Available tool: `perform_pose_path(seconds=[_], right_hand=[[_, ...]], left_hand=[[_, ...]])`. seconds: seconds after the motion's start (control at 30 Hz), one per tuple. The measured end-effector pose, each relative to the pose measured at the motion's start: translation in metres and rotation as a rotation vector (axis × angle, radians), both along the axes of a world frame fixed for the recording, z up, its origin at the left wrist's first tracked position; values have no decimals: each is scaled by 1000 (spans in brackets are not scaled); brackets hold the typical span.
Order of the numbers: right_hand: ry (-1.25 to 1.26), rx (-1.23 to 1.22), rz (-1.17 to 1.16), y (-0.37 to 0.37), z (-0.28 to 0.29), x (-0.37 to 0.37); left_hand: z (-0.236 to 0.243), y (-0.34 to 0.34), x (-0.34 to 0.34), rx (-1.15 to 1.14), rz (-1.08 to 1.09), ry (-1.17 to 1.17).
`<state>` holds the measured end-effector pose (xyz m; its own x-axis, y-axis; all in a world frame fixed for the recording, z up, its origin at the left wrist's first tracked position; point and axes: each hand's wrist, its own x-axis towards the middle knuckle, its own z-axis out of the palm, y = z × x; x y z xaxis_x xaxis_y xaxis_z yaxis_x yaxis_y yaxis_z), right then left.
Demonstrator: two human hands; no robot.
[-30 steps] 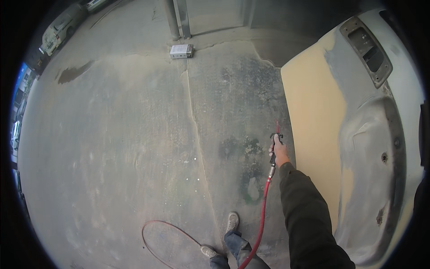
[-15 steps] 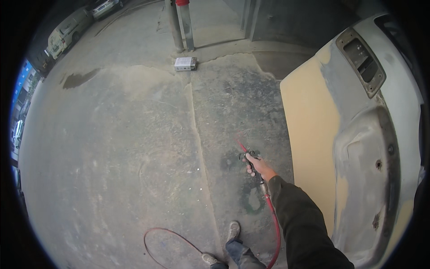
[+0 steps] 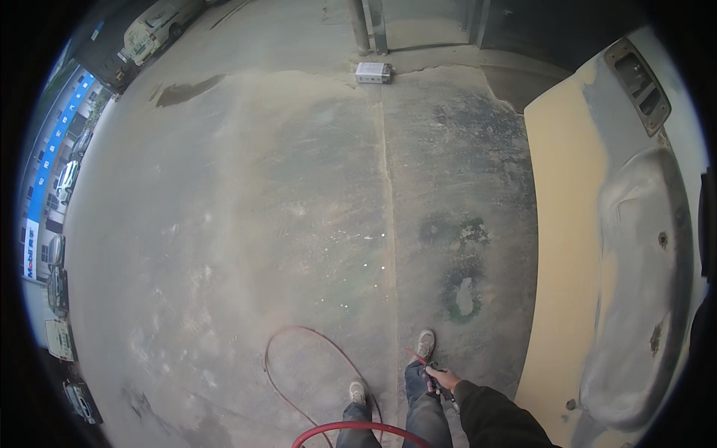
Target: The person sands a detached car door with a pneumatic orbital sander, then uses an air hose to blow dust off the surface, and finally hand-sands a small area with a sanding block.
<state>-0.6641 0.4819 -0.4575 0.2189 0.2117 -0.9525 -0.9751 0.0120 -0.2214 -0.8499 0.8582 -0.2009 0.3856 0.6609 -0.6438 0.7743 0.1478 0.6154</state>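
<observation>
My right hand point(image 3: 446, 379) is closed round the dark handle of an air blow gun point(image 3: 432, 381) with a thin red nozzle. It is low, in front of my right leg and close to my shoe, apart from the car body. A red air hose point(image 3: 357, 425) arches across my legs at the lower edge, and a loop of thin reddish hose lies on the floor to the left. To the right stands a car body panel point(image 3: 566, 216) with yellowish filler, grey patches and a recessed area. My left hand is out of view.
A small whitish box point(image 3: 373, 72) sits on the concrete floor point(image 3: 246, 224) near metal posts point(image 3: 359, 28). A van point(image 3: 155, 33) is parked at the far left. Several cars line the left side beside a building with a blue band point(image 3: 56, 164). My shoes point(image 3: 426, 344) are close to the hose loop.
My right hand has drawn the blow gun back from over the floor toward my legs. The hose now bows across my legs. The whole view has turned left.
</observation>
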Motion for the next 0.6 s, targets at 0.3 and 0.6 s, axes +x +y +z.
perform_pose_path(seconds=[0.3, 0.6], right_hand=[[-224, -107, -196, 130, 43, 47], [-380, -8, -131, 326, 95, 153]], left_hand=[[-17, 170, -121, -23, 194, -108], [-29, 208, -318, 373, 317, -340]])
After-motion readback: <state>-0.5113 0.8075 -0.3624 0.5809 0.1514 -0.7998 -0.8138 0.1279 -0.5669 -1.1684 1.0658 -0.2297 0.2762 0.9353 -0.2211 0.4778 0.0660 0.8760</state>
